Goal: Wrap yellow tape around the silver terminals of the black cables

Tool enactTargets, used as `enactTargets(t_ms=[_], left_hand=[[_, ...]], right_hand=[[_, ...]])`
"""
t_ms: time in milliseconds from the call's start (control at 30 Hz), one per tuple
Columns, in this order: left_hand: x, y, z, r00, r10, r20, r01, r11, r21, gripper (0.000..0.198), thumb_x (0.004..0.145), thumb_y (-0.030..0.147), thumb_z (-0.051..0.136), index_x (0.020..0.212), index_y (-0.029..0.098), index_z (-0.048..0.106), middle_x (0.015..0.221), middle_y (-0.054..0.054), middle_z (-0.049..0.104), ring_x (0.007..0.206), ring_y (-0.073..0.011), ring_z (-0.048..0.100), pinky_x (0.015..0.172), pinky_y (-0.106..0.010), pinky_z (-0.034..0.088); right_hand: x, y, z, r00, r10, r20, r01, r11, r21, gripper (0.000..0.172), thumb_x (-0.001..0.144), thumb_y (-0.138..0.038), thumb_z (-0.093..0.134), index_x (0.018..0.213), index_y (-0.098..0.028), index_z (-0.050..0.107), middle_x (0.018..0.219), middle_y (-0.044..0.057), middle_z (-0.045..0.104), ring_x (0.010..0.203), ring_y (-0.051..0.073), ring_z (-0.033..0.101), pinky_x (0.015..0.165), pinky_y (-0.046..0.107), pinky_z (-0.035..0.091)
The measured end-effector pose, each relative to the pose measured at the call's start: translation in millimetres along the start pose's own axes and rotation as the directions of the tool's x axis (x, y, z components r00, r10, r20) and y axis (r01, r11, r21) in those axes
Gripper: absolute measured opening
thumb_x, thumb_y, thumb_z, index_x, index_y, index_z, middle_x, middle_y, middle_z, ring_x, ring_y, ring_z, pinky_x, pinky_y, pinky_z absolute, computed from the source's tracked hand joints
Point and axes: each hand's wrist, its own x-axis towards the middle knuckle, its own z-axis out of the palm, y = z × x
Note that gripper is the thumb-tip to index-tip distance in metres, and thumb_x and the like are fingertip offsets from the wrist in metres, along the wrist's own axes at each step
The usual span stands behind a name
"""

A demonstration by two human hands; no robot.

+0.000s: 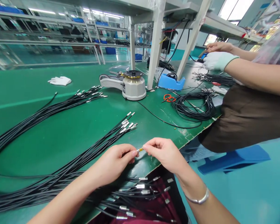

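My left hand [115,161] and my right hand [164,152] meet at the table's near edge, both pinched on one small cable end [140,150] with a metal tip and a yellow band. Below my hands, several black cables with metal tips [140,186] lie across my lap. A bundle of black cables [121,126] fans over the green table [67,130] just beyond my left hand. A second bundle [88,93] lies farther back on the left.
A grey tape dispenser [133,85] stands mid-table beside a white post [155,46]. Behind it sit a blue tape holder [171,82], orange scissors [169,98] and a coiled black cable [193,105]. A co-worker's hands [217,56] work at right. A white glove [60,81] lies far left.
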Motion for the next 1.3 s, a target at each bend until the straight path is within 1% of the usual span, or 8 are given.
enactTargets(t_ms=[333, 500, 567, 700, 867, 1067, 1167, 1300], left_hand=[[10.6, 3.9, 4.6, 1.000, 0.014, 0.024, -0.013, 1.000, -0.011, 0.031, 0.083, 0.039, 0.043, 0.070, 0.018, 0.063, 0.063, 0.002, 0.057, 0.062, -0.0143, 0.050, 0.060, -0.024, 0.037], [13.4, 2.8, 17.2, 0.997, -0.063, -0.037, 0.065, 0.997, 0.044, 0.026, 0.079, 0.029, 0.043, 0.066, 0.016, 0.062, 0.060, 0.002, 0.054, 0.061, -0.0135, 0.049, 0.057, -0.023, 0.034], [10.2, 1.8, 18.1, 0.996, -0.084, -0.031, 0.086, 0.994, 0.073, 0.025, 0.078, 0.026, 0.044, 0.066, 0.017, 0.063, 0.062, 0.002, 0.058, 0.063, -0.0133, 0.052, 0.058, -0.023, 0.034], [1.2, -3.2, -2.0, 0.996, 0.085, 0.026, -0.088, 0.988, 0.131, 0.031, 0.085, 0.036, 0.043, 0.073, 0.021, 0.067, 0.073, 0.002, 0.067, 0.071, -0.0137, 0.058, 0.065, -0.022, 0.039], [19.5, -26.6, -39.4, 0.946, 0.184, -0.268, -0.060, 0.909, 0.413, 0.026, 0.087, 0.029, 0.042, 0.087, 0.021, 0.067, 0.087, -0.003, 0.065, 0.086, -0.0188, 0.057, 0.079, -0.029, 0.041], [51.3, -45.0, -33.9, 0.921, 0.204, -0.332, -0.009, 0.863, 0.505, 0.019, 0.084, 0.024, 0.049, 0.085, 0.018, 0.067, 0.085, -0.008, 0.062, 0.087, -0.0244, 0.053, 0.077, -0.035, 0.041], [56.2, -48.3, -31.5, 0.911, 0.167, -0.377, 0.014, 0.901, 0.434, 0.021, 0.083, 0.023, 0.048, 0.080, 0.020, 0.069, 0.085, -0.007, 0.064, 0.088, -0.0237, 0.055, 0.078, -0.034, 0.041], [58.7, -54.6, -40.5, 0.893, 0.045, -0.447, 0.084, 0.961, 0.265, 0.026, 0.084, 0.033, 0.045, 0.084, 0.024, 0.069, 0.087, -0.001, 0.070, 0.084, -0.0186, 0.062, 0.074, -0.027, 0.046]], right_hand=[[-1.1, 4.8, 0.0, 1.000, 0.024, 0.019, -0.025, 0.998, 0.057, 0.018, 0.073, -0.033, 0.066, 0.067, -0.015, 0.067, 0.060, -0.002, 0.061, 0.058, 0.011, 0.053, 0.059, 0.024, 0.042], [6.3, 13.5, 6.0, 1.000, 0.019, -0.013, -0.018, 0.999, 0.037, 0.017, 0.072, -0.029, 0.065, 0.063, -0.015, 0.066, 0.057, -0.001, 0.059, 0.057, 0.011, 0.051, 0.058, 0.023, 0.040], [7.8, 15.4, 4.8, 0.997, 0.067, 0.045, -0.069, 0.997, 0.037, 0.015, 0.070, -0.026, 0.065, 0.061, -0.014, 0.065, 0.056, -0.002, 0.058, 0.056, 0.011, 0.051, 0.058, 0.023, 0.039], [-6.0, 10.7, -6.1, 0.974, 0.133, 0.184, -0.111, 0.986, -0.126, 0.010, 0.071, -0.023, 0.064, 0.067, -0.015, 0.068, 0.061, -0.001, 0.061, 0.059, 0.012, 0.054, 0.057, 0.022, 0.040], [-18.6, -0.4, -32.7, 0.898, 0.117, 0.424, 0.069, 0.915, -0.398, 0.010, 0.074, -0.022, 0.064, 0.074, -0.018, 0.073, 0.074, 0.001, 0.068, 0.070, 0.014, 0.060, 0.066, 0.023, 0.044], [19.8, -6.8, -49.7, 0.979, 0.056, 0.194, -0.004, 0.965, -0.261, 0.024, 0.082, -0.037, 0.058, 0.084, -0.015, 0.068, 0.076, 0.005, 0.069, 0.068, 0.014, 0.061, 0.062, 0.024, 0.047], [50.0, -4.1, -36.4, 0.988, -0.010, 0.153, 0.056, 0.952, -0.301, 0.025, 0.082, -0.035, 0.057, 0.089, -0.014, 0.068, 0.076, 0.005, 0.069, 0.068, 0.014, 0.062, 0.062, 0.025, 0.049], [92.8, 5.5, -12.5, 0.976, -0.182, 0.118, 0.217, 0.837, -0.503, 0.024, 0.083, -0.026, 0.053, 0.099, -0.016, 0.069, 0.086, 0.006, 0.070, 0.075, 0.016, 0.064, 0.072, 0.029, 0.050]])
